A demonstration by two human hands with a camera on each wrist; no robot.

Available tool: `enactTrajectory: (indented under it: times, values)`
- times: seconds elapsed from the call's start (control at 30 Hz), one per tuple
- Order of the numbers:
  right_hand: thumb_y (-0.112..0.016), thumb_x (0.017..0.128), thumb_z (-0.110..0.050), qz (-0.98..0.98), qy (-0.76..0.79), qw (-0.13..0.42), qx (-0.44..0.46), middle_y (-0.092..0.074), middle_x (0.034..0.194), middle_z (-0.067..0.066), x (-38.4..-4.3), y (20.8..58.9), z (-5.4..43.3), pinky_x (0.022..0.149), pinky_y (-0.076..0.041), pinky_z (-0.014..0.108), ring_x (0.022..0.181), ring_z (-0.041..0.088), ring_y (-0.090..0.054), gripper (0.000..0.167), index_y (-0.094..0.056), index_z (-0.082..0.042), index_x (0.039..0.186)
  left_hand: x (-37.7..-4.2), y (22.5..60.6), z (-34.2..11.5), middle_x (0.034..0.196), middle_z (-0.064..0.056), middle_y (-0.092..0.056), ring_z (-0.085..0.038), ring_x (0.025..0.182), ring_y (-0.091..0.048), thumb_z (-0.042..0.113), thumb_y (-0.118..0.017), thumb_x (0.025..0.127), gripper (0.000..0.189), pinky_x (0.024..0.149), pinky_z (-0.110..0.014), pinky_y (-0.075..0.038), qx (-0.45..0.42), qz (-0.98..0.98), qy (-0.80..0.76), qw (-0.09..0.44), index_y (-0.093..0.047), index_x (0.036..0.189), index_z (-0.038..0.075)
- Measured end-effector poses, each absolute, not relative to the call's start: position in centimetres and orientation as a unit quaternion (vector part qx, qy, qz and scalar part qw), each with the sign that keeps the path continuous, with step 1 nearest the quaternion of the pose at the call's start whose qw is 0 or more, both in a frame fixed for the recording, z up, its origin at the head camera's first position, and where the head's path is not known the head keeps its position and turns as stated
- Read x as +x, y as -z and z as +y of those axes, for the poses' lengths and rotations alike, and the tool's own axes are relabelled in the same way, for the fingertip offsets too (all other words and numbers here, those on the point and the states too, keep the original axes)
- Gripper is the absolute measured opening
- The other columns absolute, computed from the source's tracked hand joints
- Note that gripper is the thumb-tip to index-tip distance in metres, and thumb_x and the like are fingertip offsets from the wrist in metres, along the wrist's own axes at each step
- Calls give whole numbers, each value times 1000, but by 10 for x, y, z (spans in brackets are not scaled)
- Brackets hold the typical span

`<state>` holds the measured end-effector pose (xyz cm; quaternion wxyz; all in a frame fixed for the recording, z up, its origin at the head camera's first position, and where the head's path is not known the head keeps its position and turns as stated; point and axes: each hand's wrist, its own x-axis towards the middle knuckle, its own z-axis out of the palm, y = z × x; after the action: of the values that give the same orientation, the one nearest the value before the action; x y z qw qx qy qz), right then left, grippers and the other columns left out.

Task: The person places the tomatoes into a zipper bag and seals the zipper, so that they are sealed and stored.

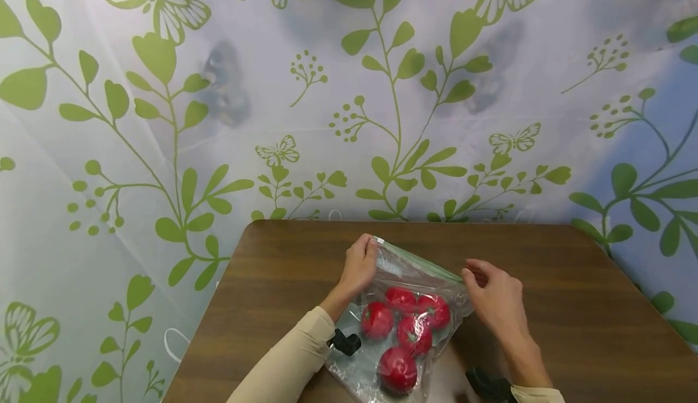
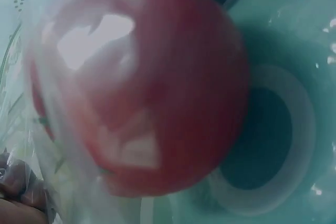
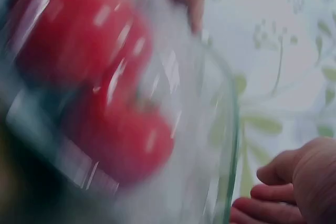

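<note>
A clear zip bag (image 1: 400, 273) with a green top strip and a white slider (image 1: 380, 241) holds several red tomatoes (image 1: 397, 369). My left hand (image 1: 360, 266) pinches its upper left corner, beside the slider. At the strip's other end is my right hand (image 1: 495, 297). In the right wrist view, its thumb and fingers (image 3: 268, 211) stand apart, the fingertips close to the green edge; whether they touch it is unclear. One tomato (image 2: 157, 87) fills much of the left wrist view, seen through the plastic. Blur softens the tomatoes in the right wrist view.
The bag lies over a brown wooden table (image 1: 289, 269). Behind the table hangs a pale curtain (image 1: 305, 166) printed with green leaves and butterflies. A dark wrist mount (image 1: 347, 342) sits against the bag's left side; another dark mount (image 1: 488, 386) is under the right wrist.
</note>
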<state>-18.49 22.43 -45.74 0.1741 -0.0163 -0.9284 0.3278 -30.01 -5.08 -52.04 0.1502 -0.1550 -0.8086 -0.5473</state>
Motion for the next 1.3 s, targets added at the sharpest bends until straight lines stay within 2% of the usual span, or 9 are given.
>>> enactTrajectory:
  times: [0.1,0.23,0.27,0.43,0.57,0.87,1.07,1.17,1.3]
  values:
    - [-71,106,-20,-922,-339,185,33,-82,120,19,-198,446,197,95,-61,61,108,39,-80,32,-76,-2,133,-308,537,-51,83,-2,-64,-17,75,-58,28,-46,115,29,68,-37,-50,-178,-802,542,176,-65,100,12]
    - [-78,101,-14,-914,-342,183,116,-83,119,15,-223,438,163,93,-62,58,107,35,-80,31,-78,-3,130,-293,515,-48,88,-7,-70,-19,80,-62,23,-49,115,27,73,-38,-53,-160,-806,548,156,-67,102,8]
    - [-80,100,-13,-913,-341,182,132,-83,118,15,-229,436,156,92,-62,58,106,35,-81,31,-78,-3,129,-301,525,-46,90,-7,-71,-19,83,-63,23,-49,115,27,75,-38,-53,-159,-808,542,166,-68,104,8]
    - [-82,98,-13,-908,-339,180,168,-84,114,13,-257,438,128,86,-65,54,100,34,-82,28,-80,-3,124,-314,549,-45,85,1,-66,-12,75,-58,35,-45,118,33,64,-32,-48,-187,-806,523,202,-67,107,12]
    - [-83,99,-18,-906,-349,173,166,-85,108,9,-268,443,115,82,-65,49,93,29,-82,24,-83,-5,119,-296,525,-44,78,1,-59,-10,67,-51,26,-47,117,29,59,-29,-44,-189,-804,531,188,-67,104,9]
    - [-86,96,-18,-905,-352,182,157,-85,95,2,-272,446,111,75,-63,44,85,24,-79,11,-86,-11,104,-274,493,-37,76,1,-54,-5,66,-46,10,-53,114,22,63,-23,-40,-118,-829,527,148,-69,101,4]
    - [-84,97,-13,-908,-349,176,148,-85,95,4,-268,445,122,74,-65,45,83,23,-80,8,-86,-11,105,-275,490,-37,77,-4,-62,-9,69,-51,10,-54,112,20,64,-27,-44,-142,-809,536,196,-70,100,3]
    - [-84,98,-12,-912,-344,173,143,-85,96,4,-265,447,130,75,-65,45,83,23,-79,8,-86,-11,105,-283,500,-39,78,-2,-66,-10,71,-55,17,-53,113,24,63,-28,-46,-163,-796,533,236,-70,99,6]
    - [-84,97,-12,-915,-339,168,139,-85,97,4,-259,450,143,75,-65,45,83,21,-78,9,-86,-11,105,-286,501,-39,81,-3,-71,-11,73,-60,22,-53,113,27,66,-29,-50,-159,-795,536,233,-71,98,8]
